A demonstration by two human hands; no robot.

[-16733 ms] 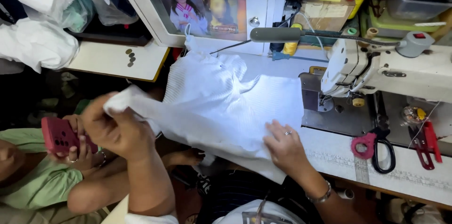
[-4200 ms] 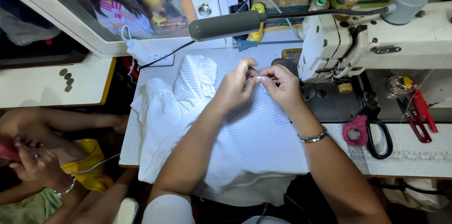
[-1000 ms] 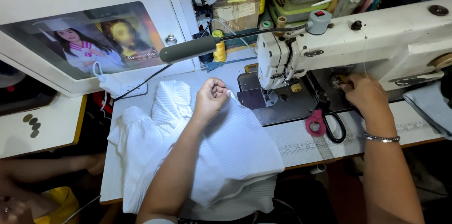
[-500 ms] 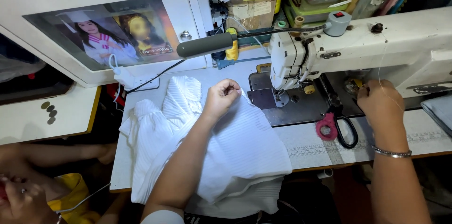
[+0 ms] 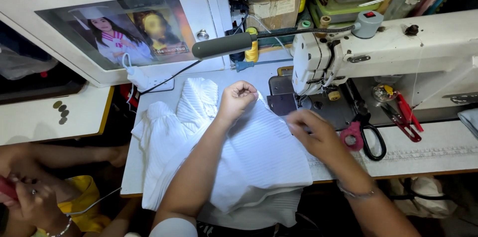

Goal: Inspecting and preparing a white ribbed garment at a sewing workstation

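A white ribbed garment (image 5: pixel 249 157) lies spread on the sewing table in front of the white sewing machine (image 5: pixel 398 53). My left hand (image 5: pixel 238 98) is closed and pinches the garment's top edge near the needle plate. My right hand (image 5: pixel 316 135), blurred by motion, hovers over the garment's right edge, just left of the pink-handled scissors (image 5: pixel 361 137). Whether it holds anything small I cannot tell.
Red snips (image 5: pixel 403 110) lie under the machine arm. A grey lamp arm (image 5: pixel 224 45) reaches over the table. A framed photo panel (image 5: pixel 124 33) stands behind. Coins (image 5: pixel 60 111) rest on the left shelf. Another person's hands (image 5: pixel 30 197) are at lower left.
My right hand has come back from under the machine arm, leftward to the garment's edge. My left hand has stayed pinched on the cloth. The view moved in closer.
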